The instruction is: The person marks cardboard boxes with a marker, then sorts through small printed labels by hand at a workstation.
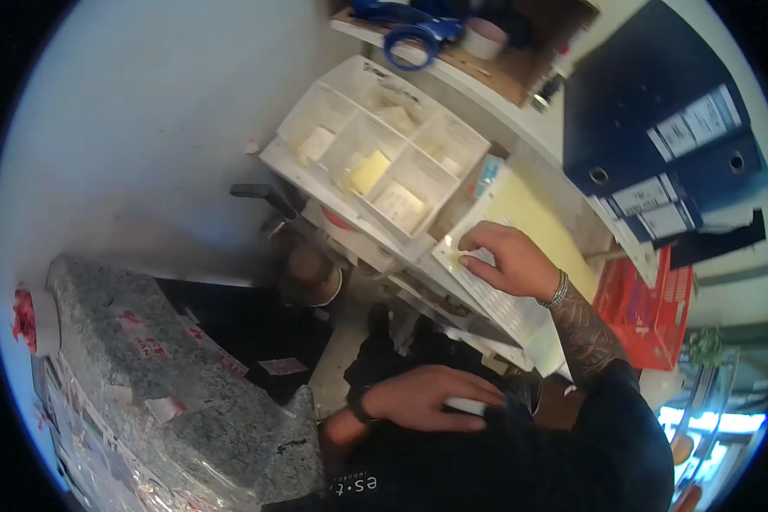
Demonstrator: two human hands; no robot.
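My right hand [510, 263], on the tattooed arm with a bracelet, is over a printed white sheet [508, 307] on a slanted surface. Its thumb and curled fingers close at the sheet's upper left corner. Beside the sheet lies a pale yellow sheet [542, 218]. Low in front of my black shirt, my left hand [427, 398], with a dark wristband, is wrapped round a small white object [466, 406]; most of it is hidden by the fingers. A white compartment tray [369, 128] with yellow and white paper slips stands just beyond my right hand.
Dark blue binders [657, 94] stand at the upper right, above a red crate [644, 307]. A shelf edge [469, 72] holds a blue object and a tape roll [484, 38]. At the left is a grey speckled surface [145, 358] with red-and-white labels under clear wrap.
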